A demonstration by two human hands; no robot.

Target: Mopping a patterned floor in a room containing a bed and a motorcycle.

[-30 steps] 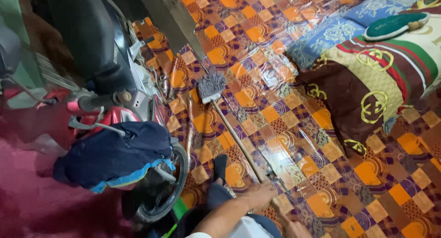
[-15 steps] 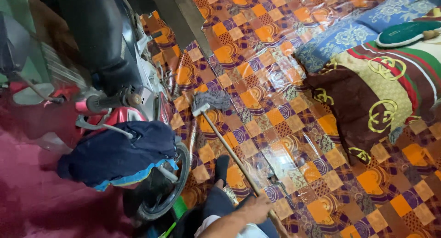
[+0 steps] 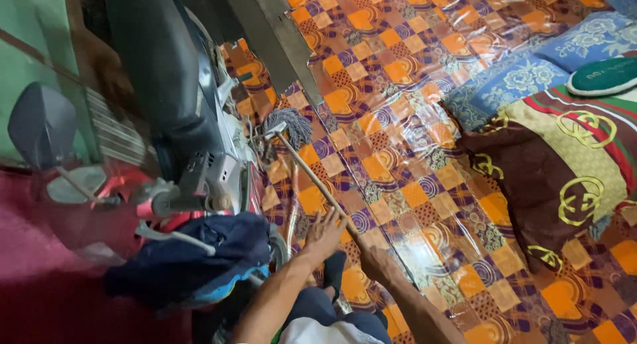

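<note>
A mop with a grey string head point(image 3: 289, 124) and a long wooden handle point(image 3: 312, 175) lies slanted over the glossy orange and purple patterned floor covering point(image 3: 411, 118). The mop head sits close beside the parked motorbike point(image 3: 179, 112). My right hand point(image 3: 373, 259) is closed around the lower end of the handle. My left hand point(image 3: 324, 234) rests against the handle just above it, fingers spread apart. My dark sock point(image 3: 334, 277) shows below the hands.
A dark blue jacket point(image 3: 189, 261) hangs over the motorbike's handlebar, with a mirror point(image 3: 41, 126) to the left. Patterned brown, gold and blue bedding point(image 3: 557, 158) fills the right side, a green cushion point(image 3: 602, 75) on it. A grey metal panel point(image 3: 272, 32) leans at the top.
The mop head has slid up and left toward the motorbike. Both hands moved up into view, and my left hand's fingers have spread. The view shifted left and forward.
</note>
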